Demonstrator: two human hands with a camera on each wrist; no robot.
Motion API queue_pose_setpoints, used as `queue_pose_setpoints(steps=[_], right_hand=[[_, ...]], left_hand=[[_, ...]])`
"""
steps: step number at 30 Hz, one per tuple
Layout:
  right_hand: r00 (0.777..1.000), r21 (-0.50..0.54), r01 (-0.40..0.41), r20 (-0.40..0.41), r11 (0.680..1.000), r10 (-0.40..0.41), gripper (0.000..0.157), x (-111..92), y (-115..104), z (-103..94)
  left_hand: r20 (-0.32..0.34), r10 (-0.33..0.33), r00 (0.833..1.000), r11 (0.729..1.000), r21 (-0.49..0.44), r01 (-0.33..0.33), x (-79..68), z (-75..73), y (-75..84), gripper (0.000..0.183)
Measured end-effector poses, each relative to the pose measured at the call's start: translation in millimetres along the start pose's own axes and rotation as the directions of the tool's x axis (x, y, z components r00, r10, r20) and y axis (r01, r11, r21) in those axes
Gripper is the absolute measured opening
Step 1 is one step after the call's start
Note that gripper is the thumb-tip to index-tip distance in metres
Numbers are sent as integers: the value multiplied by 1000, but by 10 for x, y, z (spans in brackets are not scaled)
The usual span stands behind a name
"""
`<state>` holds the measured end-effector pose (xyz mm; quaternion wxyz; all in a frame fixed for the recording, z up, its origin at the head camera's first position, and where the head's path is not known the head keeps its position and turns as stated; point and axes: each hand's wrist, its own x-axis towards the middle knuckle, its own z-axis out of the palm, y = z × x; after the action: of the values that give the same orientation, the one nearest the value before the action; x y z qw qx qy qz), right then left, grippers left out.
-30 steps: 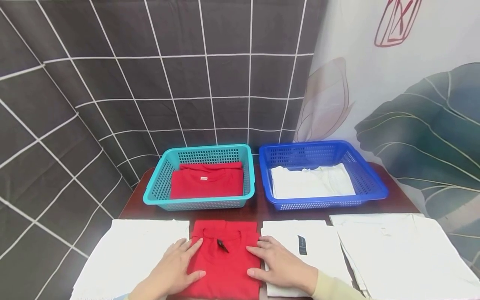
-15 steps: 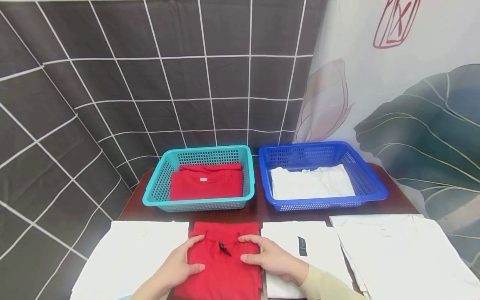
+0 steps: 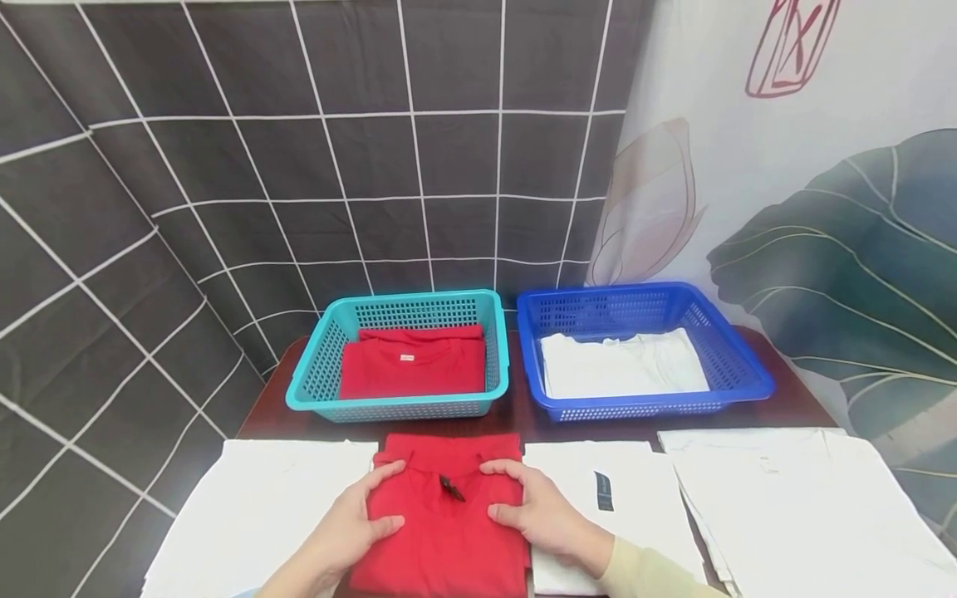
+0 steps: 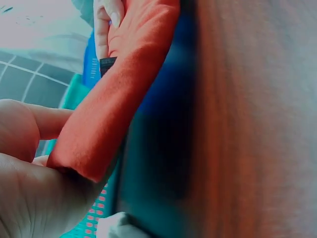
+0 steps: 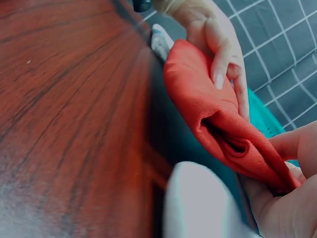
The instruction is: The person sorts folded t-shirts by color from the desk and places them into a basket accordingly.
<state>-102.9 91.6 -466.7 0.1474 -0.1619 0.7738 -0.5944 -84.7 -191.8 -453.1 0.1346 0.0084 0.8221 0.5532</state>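
Observation:
A folded red shirt (image 3: 441,540) with a dark neck label is held between both hands at the front middle. My left hand (image 3: 347,527) grips its left side, thumb on top and fingers by the collar. On the opposite side my right hand (image 3: 549,519) grips it the same way. Seen from the left wrist, the shirt's thick fold (image 4: 109,109) is up off the wood, with fingers wrapped about its edge. From the right wrist, the rolled layers of the red shirt (image 5: 218,119) show between the two hands, the table surface below them.
Behind stand a teal basket (image 3: 396,407) holding folded red shirts and a blue basket (image 3: 643,404) holding folded white clothing. Folded white garments lie left (image 3: 269,498), just right (image 3: 568,465) and far right (image 3: 807,507) on the dark red table (image 3: 272,407). Curtains hang behind.
Both hands, flat on the red shirt a second ago, now grip its two sides. The shirt has come up slightly from the table.

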Motion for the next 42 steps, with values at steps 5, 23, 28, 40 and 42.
queue_pose_setpoints(steps=[5, 23, 28, 40, 42], right_hand=[[1000, -20, 14, -17, 1000, -14, 48, -45, -208, -77], [984, 105, 127, -139, 986, -112, 51, 610, -908, -338], [989, 229, 64, -143, 971, -32, 49, 985, -1004, -384], [974, 374, 14, -214, 927, 71, 44, 1795, -1026, -503], [970, 374, -6, -224, 927, 97, 44, 1892, -986, -516]], left_hand=[[-51, 17, 999, 997, 71, -13, -67, -73, 187, 71], [-82, 222, 972, 966, -120, -230, 249, -640, 823, 75], [-60, 191, 980, 951, -236, -200, 503, -802, 925, 77], [-50, 113, 992, 926, -355, -124, 1279, -1094, 1055, 75], [-43, 97, 994, 922, -372, -106, 1392, -1102, 1035, 75]])
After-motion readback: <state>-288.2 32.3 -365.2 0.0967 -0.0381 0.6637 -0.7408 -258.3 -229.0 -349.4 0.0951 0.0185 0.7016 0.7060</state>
